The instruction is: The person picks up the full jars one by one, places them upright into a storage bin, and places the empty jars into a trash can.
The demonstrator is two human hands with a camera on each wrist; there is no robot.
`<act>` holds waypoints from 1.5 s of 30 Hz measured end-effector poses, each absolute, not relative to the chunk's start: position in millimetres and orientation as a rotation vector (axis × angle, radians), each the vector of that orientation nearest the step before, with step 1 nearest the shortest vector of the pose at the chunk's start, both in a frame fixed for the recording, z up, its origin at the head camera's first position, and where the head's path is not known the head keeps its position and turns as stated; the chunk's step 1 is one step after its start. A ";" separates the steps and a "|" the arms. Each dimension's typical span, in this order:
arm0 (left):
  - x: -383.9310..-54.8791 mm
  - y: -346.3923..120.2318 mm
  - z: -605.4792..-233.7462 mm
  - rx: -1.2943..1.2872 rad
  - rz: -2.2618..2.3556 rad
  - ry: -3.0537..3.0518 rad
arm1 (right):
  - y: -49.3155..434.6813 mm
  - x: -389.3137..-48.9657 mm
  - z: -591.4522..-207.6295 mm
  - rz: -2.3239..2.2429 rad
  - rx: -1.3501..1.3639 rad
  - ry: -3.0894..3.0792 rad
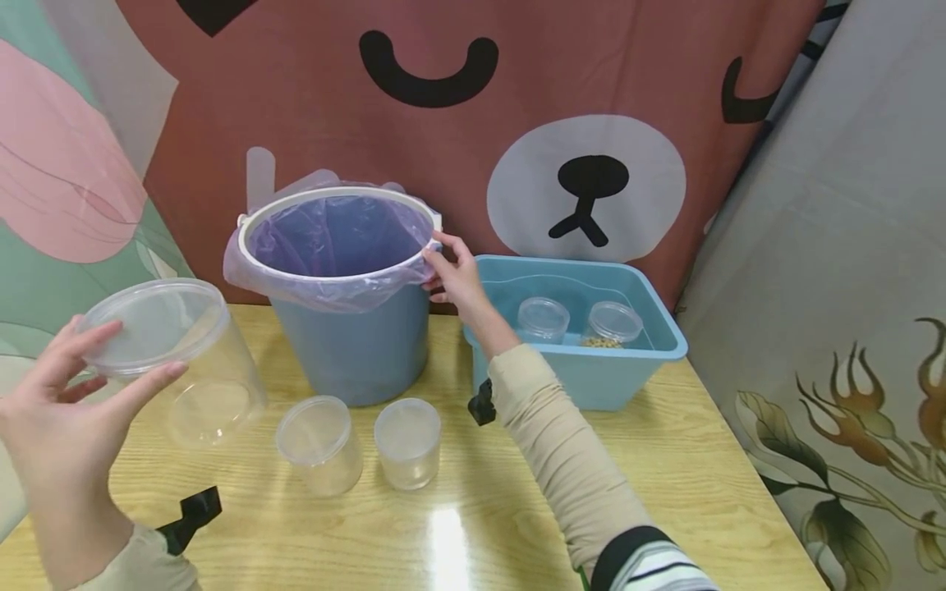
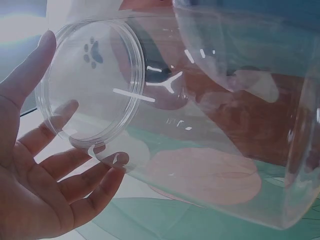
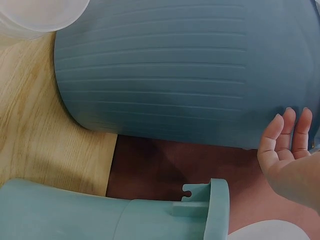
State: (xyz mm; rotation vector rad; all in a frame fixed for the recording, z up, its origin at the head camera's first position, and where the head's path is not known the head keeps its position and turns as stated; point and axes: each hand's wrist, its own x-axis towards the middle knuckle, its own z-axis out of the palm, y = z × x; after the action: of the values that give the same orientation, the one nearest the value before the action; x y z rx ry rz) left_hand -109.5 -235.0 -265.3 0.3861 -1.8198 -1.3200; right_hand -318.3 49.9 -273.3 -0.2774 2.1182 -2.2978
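My left hand (image 1: 70, 394) grips a large clear plastic jar (image 1: 232, 353) by its lidded end, thumb and fingers spread round the lid (image 1: 158, 324). The jar tilts away above the table, and a paw print shows on the lid in the left wrist view. At the right side of a blue trash bin (image 1: 351, 353), my right hand (image 1: 460, 279) pinches the white rim ring (image 1: 336, 279) between thumb and forefinger. Its other fingers rest along the bin's outer wall (image 3: 165, 75) in the right wrist view. A thin purple bag (image 1: 325, 295) lines the bin and folds over the ring.
Two small lidded clear tubs (image 1: 321, 447) stand on the wooden table (image 1: 517, 509) before the bin. Right of it sits a light blue basin (image 1: 591, 369) holding two more tubs, one tub (image 1: 612, 324) with yellowish grains inside. A bear-print curtain (image 1: 443, 139) hangs behind.
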 end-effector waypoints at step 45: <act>-161.3 -230.5 -150.4 -0.098 -2.009 -1.265 | 51.2 -319.9 -277.0 -2.287 -0.307 2.149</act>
State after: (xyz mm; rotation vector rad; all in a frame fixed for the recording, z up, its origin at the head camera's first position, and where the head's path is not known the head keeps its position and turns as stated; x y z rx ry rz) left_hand -161.3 -230.5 -150.4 -0.0977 -1.2654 -2.0091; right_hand -319.9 51.2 -277.0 -0.3074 2.1491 -2.2867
